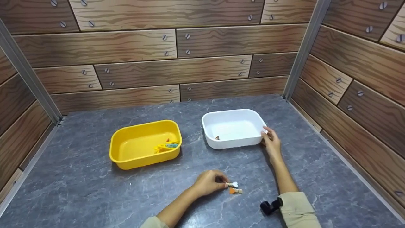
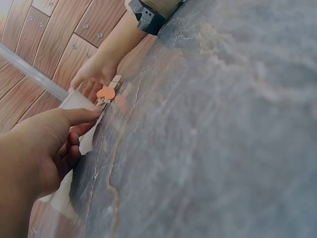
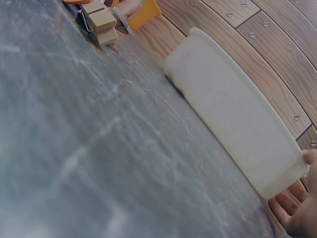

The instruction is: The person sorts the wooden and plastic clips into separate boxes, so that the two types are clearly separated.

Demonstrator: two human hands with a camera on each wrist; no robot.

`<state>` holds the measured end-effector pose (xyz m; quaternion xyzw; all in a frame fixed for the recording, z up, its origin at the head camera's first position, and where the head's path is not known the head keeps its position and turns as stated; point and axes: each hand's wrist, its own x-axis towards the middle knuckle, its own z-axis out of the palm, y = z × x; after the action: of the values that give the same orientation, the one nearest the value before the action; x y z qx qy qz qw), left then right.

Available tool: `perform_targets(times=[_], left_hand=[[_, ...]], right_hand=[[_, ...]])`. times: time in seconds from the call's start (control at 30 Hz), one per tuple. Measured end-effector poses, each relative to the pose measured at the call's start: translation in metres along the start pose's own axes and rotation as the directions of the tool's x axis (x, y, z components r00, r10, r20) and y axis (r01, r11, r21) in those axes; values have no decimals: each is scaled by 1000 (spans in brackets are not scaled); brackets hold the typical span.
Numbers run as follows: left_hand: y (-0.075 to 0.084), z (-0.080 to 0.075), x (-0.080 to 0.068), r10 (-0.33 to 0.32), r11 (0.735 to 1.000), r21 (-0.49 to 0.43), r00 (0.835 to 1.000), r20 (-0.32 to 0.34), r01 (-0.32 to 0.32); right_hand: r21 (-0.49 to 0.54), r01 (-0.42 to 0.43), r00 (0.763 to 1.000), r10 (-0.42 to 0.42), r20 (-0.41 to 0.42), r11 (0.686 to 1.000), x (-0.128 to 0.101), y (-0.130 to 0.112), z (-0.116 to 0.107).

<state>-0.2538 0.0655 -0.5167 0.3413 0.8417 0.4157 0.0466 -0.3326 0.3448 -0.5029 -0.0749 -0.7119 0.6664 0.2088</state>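
My left hand (image 1: 221,183) is low on the grey table and pinches the end of a small wooden clothespin with a white heart (image 1: 233,184). Right beside it on the table lies a second clothespin with an orange heart (image 1: 235,190), which the left wrist view shows as the orange heart clip (image 2: 106,92) just past my left hand (image 2: 74,124). My right hand (image 1: 266,134) holds the front right corner of the white tub (image 1: 234,143), thumb over its rim. In the right wrist view the white tub (image 3: 233,114) fills the middle, with my right hand (image 3: 299,198) at its corner.
A yellow tub (image 1: 126,160) stands left of the white one, with several coloured clothespins (image 1: 166,146) in its right end. A small brown item (image 1: 217,137) lies in the white tub. Wood-print walls (image 1: 177,63) close in the table on three sides.
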Motion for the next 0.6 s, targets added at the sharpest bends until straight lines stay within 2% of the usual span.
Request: perform_targets(times=[0.3, 0.47, 0.6], left_hand=[[0, -1, 0, 16, 992, -122, 1000, -24, -18], [1, -3, 1, -2, 981, -195, 1000, -31, -4], [2, -5, 2, -16, 977, -213, 999, -48, 6]], right_hand=[[0, 0, 1000, 0, -6, 1000, 0, 0, 0], [2, -5, 1000, 5, 4, 1000, 0, 0, -1], [6, -2, 1000, 2, 5, 1000, 0, 1, -1]])
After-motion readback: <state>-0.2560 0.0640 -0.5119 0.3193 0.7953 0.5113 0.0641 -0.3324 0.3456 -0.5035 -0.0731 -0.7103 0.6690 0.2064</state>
